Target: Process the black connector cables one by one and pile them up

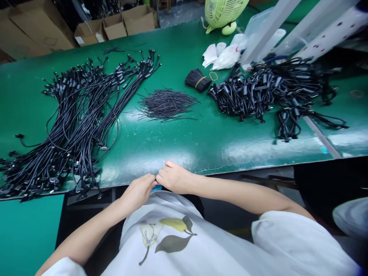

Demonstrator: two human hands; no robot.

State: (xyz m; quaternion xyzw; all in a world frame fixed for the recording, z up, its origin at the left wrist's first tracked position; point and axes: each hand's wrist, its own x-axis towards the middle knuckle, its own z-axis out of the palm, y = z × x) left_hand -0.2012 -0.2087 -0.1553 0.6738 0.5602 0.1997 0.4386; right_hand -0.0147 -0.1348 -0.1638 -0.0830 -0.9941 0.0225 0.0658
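My left hand and my right hand meet at the near edge of the green table, close against my white shirt. Both hands are curled with their fingers pressed together. A small blue thing peeks out between them; I cannot make out what it is. A long spread of straight black cables lies to the left. A loose heap of thin black twist ties sits in the middle of the table.
A pile of coiled, tied black cables lies at the right. A banded bundle of ties and a rubber band sit beyond the heap. White bags, a green fan and cardboard boxes stand at the back.
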